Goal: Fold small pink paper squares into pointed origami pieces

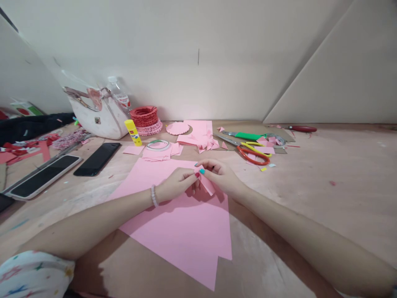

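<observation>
Both my hands meet over a large pink paper sheet (182, 231) lying on the table. My left hand (176, 184) and my right hand (221, 176) pinch a small folded pink paper piece (207, 185) between their fingertips, just above the sheet. A bead bracelet sits on my left wrist. Behind my hands lie small pink paper squares (158, 154) and a roll of tape (158, 144).
A yellow glue stick (133, 132), stacked red and pink paper rings (145, 120), a white handbag (99, 114), two phones (96, 158) and a pink scalloped disc (177, 128) stand at the back left. Red-and-yellow scissors (252, 152), green-handled scissors (248, 135) and paper scraps lie at right.
</observation>
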### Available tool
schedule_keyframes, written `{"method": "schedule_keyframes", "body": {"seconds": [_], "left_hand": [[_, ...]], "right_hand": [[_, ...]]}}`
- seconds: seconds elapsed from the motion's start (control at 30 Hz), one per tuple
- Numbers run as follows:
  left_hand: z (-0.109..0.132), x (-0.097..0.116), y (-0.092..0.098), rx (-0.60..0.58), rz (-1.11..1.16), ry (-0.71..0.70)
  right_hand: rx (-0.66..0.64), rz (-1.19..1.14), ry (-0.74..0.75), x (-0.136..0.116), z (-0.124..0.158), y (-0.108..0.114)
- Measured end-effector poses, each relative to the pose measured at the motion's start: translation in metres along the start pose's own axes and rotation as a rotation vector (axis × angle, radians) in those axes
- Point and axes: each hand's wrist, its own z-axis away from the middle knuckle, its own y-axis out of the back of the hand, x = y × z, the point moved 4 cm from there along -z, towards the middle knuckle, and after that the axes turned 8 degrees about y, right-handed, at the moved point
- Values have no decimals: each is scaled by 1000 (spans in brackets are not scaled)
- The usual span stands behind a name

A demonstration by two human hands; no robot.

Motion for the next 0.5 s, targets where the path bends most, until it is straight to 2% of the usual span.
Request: {"method": "schedule_keyframes", "body": {"seconds": [0.23,0.37,0.5], "left_hand": [[2,4,1,52,-67,-15],[0,2,1,43,-31,-16],[0,1,-1,25,-12,-31]], "right_hand": [[91,25,-131,2,3,1],[146,48,-52,0,3,1],[145,139,23,-3,2,0]]}}
